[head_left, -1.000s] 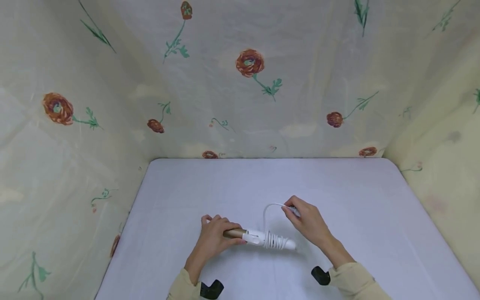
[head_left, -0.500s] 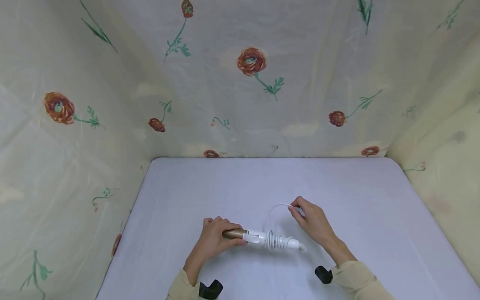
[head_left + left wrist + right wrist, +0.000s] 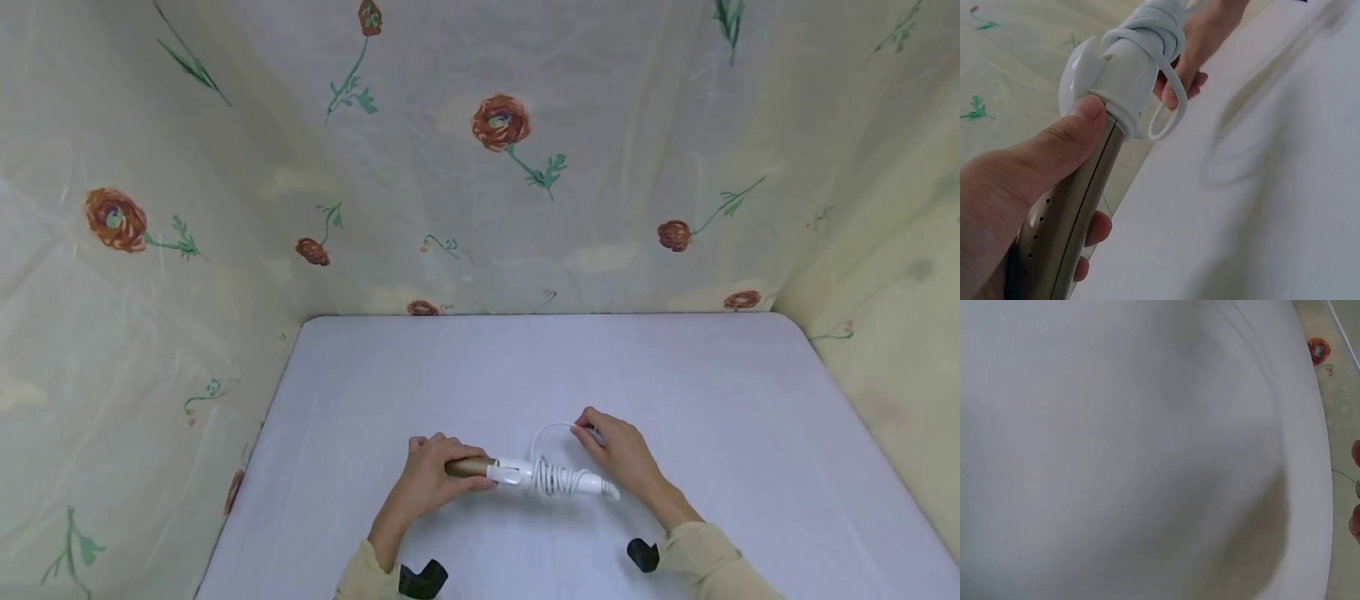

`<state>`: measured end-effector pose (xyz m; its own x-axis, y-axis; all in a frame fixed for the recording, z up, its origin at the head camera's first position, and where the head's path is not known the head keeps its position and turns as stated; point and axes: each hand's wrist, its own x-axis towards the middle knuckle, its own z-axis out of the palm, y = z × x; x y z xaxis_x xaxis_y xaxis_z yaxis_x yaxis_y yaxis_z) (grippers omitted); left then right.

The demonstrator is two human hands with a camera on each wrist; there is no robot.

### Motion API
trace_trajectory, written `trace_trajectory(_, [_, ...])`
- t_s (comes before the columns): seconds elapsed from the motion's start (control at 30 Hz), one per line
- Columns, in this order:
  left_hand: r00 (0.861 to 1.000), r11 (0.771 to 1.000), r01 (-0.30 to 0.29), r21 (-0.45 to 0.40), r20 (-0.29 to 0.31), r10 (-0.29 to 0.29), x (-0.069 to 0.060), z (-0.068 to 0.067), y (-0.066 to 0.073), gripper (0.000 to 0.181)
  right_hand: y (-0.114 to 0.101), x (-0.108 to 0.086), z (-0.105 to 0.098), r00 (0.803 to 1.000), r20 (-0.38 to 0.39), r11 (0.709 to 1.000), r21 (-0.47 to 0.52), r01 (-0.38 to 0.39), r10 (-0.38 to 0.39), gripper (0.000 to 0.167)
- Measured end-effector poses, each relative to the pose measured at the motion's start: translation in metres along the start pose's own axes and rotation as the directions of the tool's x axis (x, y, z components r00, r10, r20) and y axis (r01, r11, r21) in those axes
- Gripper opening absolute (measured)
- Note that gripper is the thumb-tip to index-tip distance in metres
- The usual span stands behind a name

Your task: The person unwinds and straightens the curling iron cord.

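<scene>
My left hand (image 3: 435, 471) grips a curling iron (image 3: 512, 473) by its gold barrel (image 3: 1075, 219), which has small holes along it. The thumb lies by the base of a white lever (image 3: 1075, 72) in the left wrist view. A white power cord (image 3: 557, 480) is coiled several times around the handle, which points right. One loose stretch of it arches up to my right hand (image 3: 621, 454), whose fingers and thumb pinch it. A pale end, perhaps the plug, is mostly hidden in that hand. Only a few right fingertips (image 3: 1355, 524) show at the edge of the right wrist view.
The white table (image 3: 420, 375) has rounded back corners. Flower-printed cloth (image 3: 600, 167) hangs behind it and on both sides. A black wrist mount (image 3: 423, 579) sits at the left cuff, and another black mount (image 3: 642, 555) at the right cuff.
My right hand moved slightly right with the cord, then came down a little. The bent cord sleeve at the handle's end has come more into view. The left hand has hardly moved.
</scene>
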<state>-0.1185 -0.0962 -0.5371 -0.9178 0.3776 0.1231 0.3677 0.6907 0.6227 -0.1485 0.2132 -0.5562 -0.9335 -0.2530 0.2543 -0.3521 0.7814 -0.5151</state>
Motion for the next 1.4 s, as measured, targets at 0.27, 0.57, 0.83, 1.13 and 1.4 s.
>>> trace_trajectory(0.27, [1.0,0.999,0.013,-0.035,-0.024,-0.014,0.001,0.002,0.001,0.042,0.005,-0.011,0.013,0.994,-0.022,0.991,-0.08,0.108,-0.11,0.003])
trace_trajectory(0.57, [0.992,0.993,0.099,-0.064,-0.078,-0.103,0.005,0.0,0.007,0.044,0.006,-0.027,0.024,0.989,-0.085,0.992,-0.055,0.114,-0.118,0.02])
trace_trajectory(0.83, [0.988,0.992,0.114,-0.05,-0.103,-0.119,0.008,0.001,0.007,0.044,0.009,-0.032,0.034,0.959,-0.122,0.958,-0.166,0.233,-0.255,0.015])
trace_trajectory(1.13, [0.979,0.986,0.153,-0.06,-0.129,-0.159,0.01,0.002,0.006,0.045,-0.003,-0.044,0.041,0.98,-0.097,0.983,-0.073,0.166,-0.173,0.013])
trace_trajectory(1.4, [0.972,0.985,0.166,-0.046,-0.159,-0.171,0.011,0.001,0.004,0.044,-0.019,-0.058,0.053,0.96,-0.175,0.974,0.004,0.225,-0.22,0.018])
